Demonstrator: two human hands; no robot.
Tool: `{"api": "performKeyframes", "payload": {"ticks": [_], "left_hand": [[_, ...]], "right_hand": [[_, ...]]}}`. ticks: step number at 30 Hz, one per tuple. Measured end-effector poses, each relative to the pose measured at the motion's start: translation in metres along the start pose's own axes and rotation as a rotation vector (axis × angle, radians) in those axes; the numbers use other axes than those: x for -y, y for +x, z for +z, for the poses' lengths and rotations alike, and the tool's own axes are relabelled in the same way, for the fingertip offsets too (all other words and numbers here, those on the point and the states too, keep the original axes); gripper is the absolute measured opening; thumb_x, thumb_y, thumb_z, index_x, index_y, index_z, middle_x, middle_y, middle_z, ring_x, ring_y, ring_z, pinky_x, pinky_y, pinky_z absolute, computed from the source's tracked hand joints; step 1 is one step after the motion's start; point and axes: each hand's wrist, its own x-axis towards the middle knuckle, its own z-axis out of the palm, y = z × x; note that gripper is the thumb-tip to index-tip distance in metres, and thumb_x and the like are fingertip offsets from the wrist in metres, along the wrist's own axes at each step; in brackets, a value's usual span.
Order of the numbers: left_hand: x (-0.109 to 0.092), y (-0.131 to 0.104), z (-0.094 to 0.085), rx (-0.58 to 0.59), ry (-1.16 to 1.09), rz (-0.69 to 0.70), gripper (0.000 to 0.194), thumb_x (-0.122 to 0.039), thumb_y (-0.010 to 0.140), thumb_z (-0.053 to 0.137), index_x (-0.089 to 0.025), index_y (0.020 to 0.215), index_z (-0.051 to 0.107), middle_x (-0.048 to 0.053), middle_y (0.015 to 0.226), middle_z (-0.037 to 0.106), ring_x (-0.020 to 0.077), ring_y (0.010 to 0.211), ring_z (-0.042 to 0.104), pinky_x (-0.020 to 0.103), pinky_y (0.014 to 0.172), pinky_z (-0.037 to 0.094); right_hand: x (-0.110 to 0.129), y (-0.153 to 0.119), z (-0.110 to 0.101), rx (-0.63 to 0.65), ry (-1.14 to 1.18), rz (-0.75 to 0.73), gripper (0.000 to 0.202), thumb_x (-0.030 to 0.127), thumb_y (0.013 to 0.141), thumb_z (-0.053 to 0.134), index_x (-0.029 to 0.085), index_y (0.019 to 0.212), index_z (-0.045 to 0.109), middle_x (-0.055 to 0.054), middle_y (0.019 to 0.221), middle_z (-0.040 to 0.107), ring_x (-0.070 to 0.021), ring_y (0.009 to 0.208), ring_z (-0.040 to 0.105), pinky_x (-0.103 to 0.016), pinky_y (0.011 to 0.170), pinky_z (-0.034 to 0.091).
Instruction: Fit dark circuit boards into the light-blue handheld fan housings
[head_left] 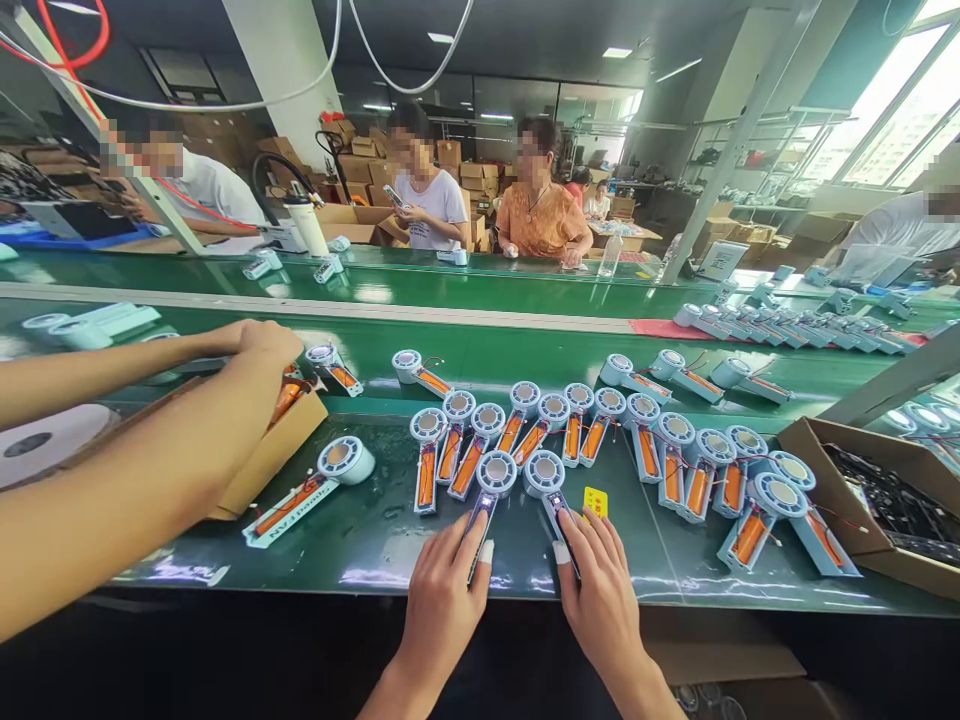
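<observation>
**Left fan (496, 472) and right fan (544, 473), one in each grip near the desk's (337, 550) front edge**

So the left grip (442, 580) has fingers and thumb around the left fan's open handle, and the right grip (601, 572) is grasping the right fan the same way. Round heads point toward the far edge, close but apart; can't tell if they're lifted at all. Yellow card (595, 502) just beside the right grip. Loads of other fans (609, 402) sit beyond and to the right. Over left, a co-worker's arms (187, 430) reach across a cardboard box (277, 455).
</observation>
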Motion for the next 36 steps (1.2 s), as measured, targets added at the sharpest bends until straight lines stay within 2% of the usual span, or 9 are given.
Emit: {"api": "performKeyframes", "payload": {"ticks": [6, 10, 14, 17, 20, 27, 36], "left_hand": [[0.006, 0.006, -0.004, 0.027, 0.027, 0.108, 0.039, -0.011, 0.095, 0.047, -0.015, 0.132, 0.056, 0.012, 0.118, 0.074, 0.0252, 0.104, 0.071, 0.041, 0.089, 0.057], [0.003, 0.003, 0.003, -0.02, -0.005, 0.052, 0.038, -0.012, 0.095, 0.048, -0.016, 0.132, 0.056, 0.011, 0.117, 0.075, 0.0239, 0.103, 0.071, 0.04, 0.089, 0.057], [-0.017, -0.002, 0.012, -0.082, 0.01, -0.043, 0.036, -0.015, 0.097, 0.05, -0.018, 0.132, 0.056, 0.012, 0.115, 0.076, 0.0248, 0.102, 0.073, 0.043, 0.092, 0.054], [-0.037, -0.005, 0.015, -0.07, 0.044, -0.079, 0.035, -0.015, 0.097, 0.049, -0.016, 0.132, 0.056, 0.013, 0.114, 0.076, 0.0258, 0.1, 0.074, 0.046, 0.096, 0.049], [-0.047, -0.005, 0.015, -0.057, 0.077, -0.087, 0.035, -0.016, 0.098, 0.047, -0.014, 0.132, 0.056, 0.014, 0.113, 0.077, 0.026, 0.1, 0.074, 0.048, 0.098, 0.045], [-0.046, -0.001, 0.01, -0.026, 0.129, -0.054, 0.034, -0.015, 0.099, 0.044, -0.013, 0.131, 0.055, 0.014, 0.113, 0.077, 0.0245, 0.101, 0.074, 0.045, 0.1, 0.041], [-0.047, -0.001, 0.01, -0.023, 0.123, -0.063, 0.032, -0.019, 0.1, 0.044, -0.012, 0.13, 0.056, 0.014, 0.113, 0.077, 0.0251, 0.1, 0.074, 0.045, 0.098, 0.043]], "right_hand": [[0.001, 0.005, -0.002, 0.005, 0.013, 0.019, 0.045, 0.017, 0.097, 0.044, 0.019, 0.142, 0.048, -0.01, 0.131, 0.065, -0.0312, 0.126, 0.054, -0.054, 0.106, 0.043], [0.001, 0.007, -0.006, 0.03, 0.012, 0.009, 0.044, 0.016, 0.097, 0.044, 0.018, 0.14, 0.05, -0.01, 0.13, 0.066, -0.0316, 0.127, 0.054, -0.054, 0.108, 0.042], [0.0, 0.009, -0.008, 0.054, 0.01, -0.007, 0.044, 0.015, 0.095, 0.046, 0.019, 0.138, 0.052, -0.009, 0.128, 0.067, -0.0322, 0.13, 0.052, -0.056, 0.109, 0.04], [0.0, 0.011, -0.009, 0.059, 0.018, -0.002, 0.044, 0.015, 0.095, 0.046, 0.02, 0.138, 0.052, -0.009, 0.126, 0.068, -0.032, 0.128, 0.054, -0.057, 0.109, 0.041], [0.001, 0.011, -0.008, 0.042, 0.033, 0.011, 0.044, 0.015, 0.095, 0.045, 0.021, 0.139, 0.051, -0.008, 0.126, 0.068, -0.0305, 0.125, 0.057, -0.056, 0.108, 0.042], [-0.001, 0.008, -0.004, 0.036, 0.042, 0.014, 0.042, 0.017, 0.096, 0.047, 0.02, 0.138, 0.05, -0.009, 0.127, 0.068, -0.0308, 0.125, 0.057, -0.056, 0.108, 0.041], [-0.002, 0.008, -0.004, 0.047, 0.05, 0.022, 0.042, 0.017, 0.096, 0.047, 0.021, 0.138, 0.052, -0.009, 0.128, 0.068, -0.031, 0.124, 0.058, -0.056, 0.107, 0.041]]}}
